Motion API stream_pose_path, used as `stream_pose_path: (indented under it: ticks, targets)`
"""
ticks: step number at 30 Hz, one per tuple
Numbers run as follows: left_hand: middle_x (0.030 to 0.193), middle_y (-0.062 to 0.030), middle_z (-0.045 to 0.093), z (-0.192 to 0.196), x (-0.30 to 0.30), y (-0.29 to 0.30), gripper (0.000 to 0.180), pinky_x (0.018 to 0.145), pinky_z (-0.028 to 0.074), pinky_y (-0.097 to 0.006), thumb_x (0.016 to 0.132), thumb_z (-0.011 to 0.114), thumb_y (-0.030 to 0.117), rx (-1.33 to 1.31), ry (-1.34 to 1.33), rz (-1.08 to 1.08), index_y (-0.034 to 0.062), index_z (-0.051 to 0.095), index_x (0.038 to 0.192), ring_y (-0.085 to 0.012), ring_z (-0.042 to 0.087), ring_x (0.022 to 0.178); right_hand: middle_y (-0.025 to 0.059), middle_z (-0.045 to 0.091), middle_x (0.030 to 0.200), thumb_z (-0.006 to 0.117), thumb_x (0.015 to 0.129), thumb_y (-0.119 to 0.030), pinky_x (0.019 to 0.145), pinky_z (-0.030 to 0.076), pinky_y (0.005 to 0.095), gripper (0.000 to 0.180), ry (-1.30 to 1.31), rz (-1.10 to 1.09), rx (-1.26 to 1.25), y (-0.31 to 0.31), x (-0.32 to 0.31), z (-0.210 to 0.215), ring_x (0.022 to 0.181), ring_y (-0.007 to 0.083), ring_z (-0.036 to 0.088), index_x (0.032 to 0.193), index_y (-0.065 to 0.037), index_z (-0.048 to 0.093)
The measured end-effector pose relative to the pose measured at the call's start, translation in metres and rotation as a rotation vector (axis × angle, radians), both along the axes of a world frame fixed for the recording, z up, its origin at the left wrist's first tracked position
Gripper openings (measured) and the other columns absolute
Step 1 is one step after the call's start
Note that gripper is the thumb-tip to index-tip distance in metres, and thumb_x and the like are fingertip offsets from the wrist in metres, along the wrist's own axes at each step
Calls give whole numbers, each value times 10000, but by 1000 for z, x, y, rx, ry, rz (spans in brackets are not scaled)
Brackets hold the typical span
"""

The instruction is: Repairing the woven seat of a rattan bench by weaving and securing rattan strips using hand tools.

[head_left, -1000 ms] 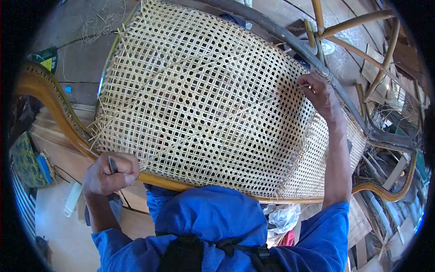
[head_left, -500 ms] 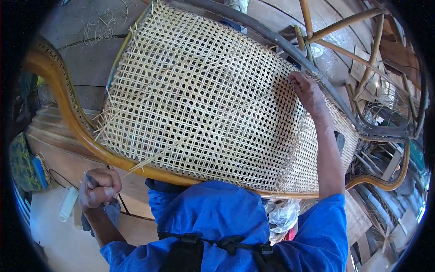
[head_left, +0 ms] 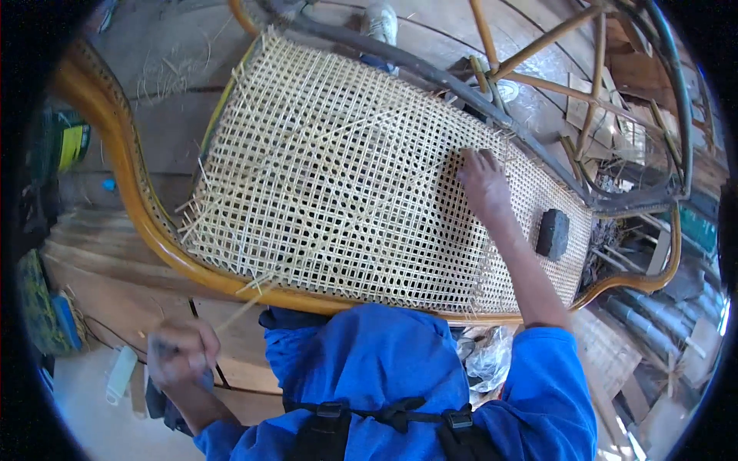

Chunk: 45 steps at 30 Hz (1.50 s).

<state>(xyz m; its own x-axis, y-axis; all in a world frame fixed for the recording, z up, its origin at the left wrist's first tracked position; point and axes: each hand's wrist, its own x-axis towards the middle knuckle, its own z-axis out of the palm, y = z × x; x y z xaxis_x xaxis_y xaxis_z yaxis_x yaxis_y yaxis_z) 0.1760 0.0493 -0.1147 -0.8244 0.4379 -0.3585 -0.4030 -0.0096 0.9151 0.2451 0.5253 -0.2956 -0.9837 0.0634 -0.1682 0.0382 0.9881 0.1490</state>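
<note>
A pale woven cane panel (head_left: 330, 184) spans a curved, varnished wooden frame (head_left: 146, 223) in front of me. My right hand (head_left: 486, 180) rests on the right part of the weave, fingertips bent down against it and slightly apart. Off the near left edge, my left hand (head_left: 182, 352) is closed but smeared by motion. A thin cane strand (head_left: 240, 313) runs from it toward the frame's near rail. Whether that hand also holds a pointed tool is hidden by blur. Loose strand ends stick out along the panel's left edge. A dark block (head_left: 553, 234) lies on the weave right of my right forearm.
Another bare pole frame (head_left: 542, 81) stands at the far right, next to the panel's dark far rail (head_left: 415, 61). A shoe (head_left: 380, 24) shows beyond that rail. Cane scraps (head_left: 173, 77) litter the floor at far left. Crumpled clear plastic (head_left: 488, 357) lies below the near rail.
My right hand has moved left and nearer on the weave, its fingers loosening from a pinch. The left hand has shifted slightly right and nearer. The dark block shows more fully.
</note>
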Motion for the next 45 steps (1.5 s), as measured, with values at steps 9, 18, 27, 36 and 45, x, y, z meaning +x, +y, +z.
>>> stream_pose_path:
  ticks: [9,18,27,36,45]
  targets:
    - [862,-151,601,27,-55,157,34,516,443,-253,754,581,67,-140,1131,156,36,569,763,-169,599,661,117,620,1016,501,840,-14,849,460,335,177,363,-507,-782,-58,-32,149,949,201,594,995,-48,582]
    - [601,-111,571,-147,-49,383,317,543,449,-339,800,491,285,-547,157,-995,8,581,674,-198,561,559,173,617,956,541,834,-88,737,468,351,217,160,-774,-303,122,21,79,855,288,606,1043,-32,533]
    - [668,-119,615,-92,-61,338,424,594,466,-368,834,502,425,-696,516,-984,25,608,740,-253,593,613,162,603,823,539,853,-193,764,466,402,148,167,-246,-806,-5,-2,77,783,324,598,906,-62,584]
    - [895,-208,643,-95,-72,347,273,778,466,-427,777,440,131,-1221,625,-1297,-3,649,892,-315,634,860,153,635,913,557,827,-290,761,484,407,236,-269,-661,-707,-11,-24,43,839,318,614,923,-82,610]
    - [961,-117,660,-103,-72,393,234,760,484,-386,777,507,111,-1314,787,-1460,71,683,925,-246,639,894,216,592,688,582,712,-227,634,468,412,210,-98,-646,-856,-2,-29,36,672,349,600,735,-20,611]
